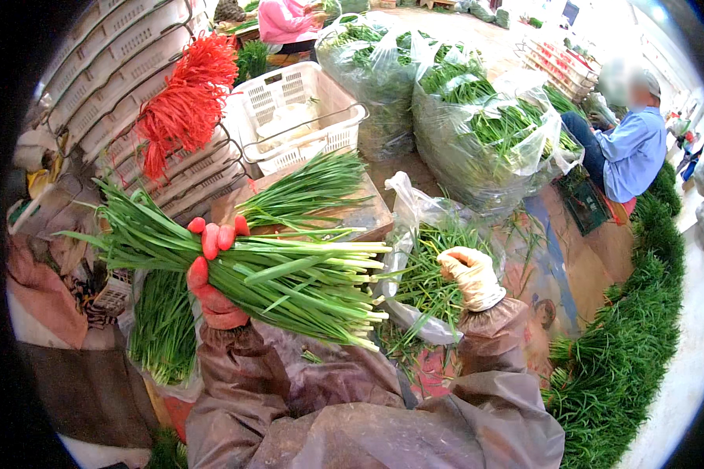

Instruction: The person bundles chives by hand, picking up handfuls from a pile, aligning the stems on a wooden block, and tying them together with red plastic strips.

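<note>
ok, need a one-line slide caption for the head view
Red-gloved left hand grips a bundle of green chives while the beige-gloved right hand reaches into a clear plastic bag of loose chives.

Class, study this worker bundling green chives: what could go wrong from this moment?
1. The left hand alone grips the thick chive bundle; untied stalks could slide out.
2. The right hand reaches into the open plastic bag of loose chives; it might snag or tip the bag.
</note>
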A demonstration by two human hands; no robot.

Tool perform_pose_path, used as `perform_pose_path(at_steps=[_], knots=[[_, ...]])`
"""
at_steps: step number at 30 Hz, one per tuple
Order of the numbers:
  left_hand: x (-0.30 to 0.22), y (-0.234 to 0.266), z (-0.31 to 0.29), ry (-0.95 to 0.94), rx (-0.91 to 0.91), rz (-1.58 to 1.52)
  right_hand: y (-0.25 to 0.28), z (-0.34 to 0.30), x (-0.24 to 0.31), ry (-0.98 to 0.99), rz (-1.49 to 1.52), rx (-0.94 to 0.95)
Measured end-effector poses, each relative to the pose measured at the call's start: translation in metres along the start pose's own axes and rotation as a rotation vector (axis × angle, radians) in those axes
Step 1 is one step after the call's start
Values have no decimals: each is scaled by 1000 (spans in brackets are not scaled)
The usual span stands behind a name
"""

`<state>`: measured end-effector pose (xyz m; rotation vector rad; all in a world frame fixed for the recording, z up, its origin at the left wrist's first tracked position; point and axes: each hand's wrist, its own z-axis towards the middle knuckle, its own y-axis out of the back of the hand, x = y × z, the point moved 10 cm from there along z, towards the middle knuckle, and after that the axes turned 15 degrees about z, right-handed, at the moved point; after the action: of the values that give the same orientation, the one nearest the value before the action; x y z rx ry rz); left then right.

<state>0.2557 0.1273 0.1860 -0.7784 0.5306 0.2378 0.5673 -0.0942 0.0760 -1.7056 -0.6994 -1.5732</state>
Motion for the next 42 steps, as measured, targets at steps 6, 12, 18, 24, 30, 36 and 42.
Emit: perform_pose_path(at_steps=[6, 12, 18, 24, 30, 36, 42], knots=[[2, -17, 5, 12, 63, 28, -63, -17, -10, 20, -53, 321], [-6, -18, 3, 2, 60, 82, -113, -24, -18, 235, -606, 386], [-16, -12, 1, -27, 10, 53, 16, 5, -76, -209, 304, 64], [-13, -12, 0, -26, 50, 90, -58, -30, 21, 111, -605, 187], [-10, -24, 2, 7, 68, 89, -106, -35, 10, 565, -745, 322], [-26, -13, 2, -60, 26, 82, 51, 1, -90, -279, -1214, 85], [-7, -16, -3, 18, 15, 173, -139, -34, 45, 564, -772, 430]])
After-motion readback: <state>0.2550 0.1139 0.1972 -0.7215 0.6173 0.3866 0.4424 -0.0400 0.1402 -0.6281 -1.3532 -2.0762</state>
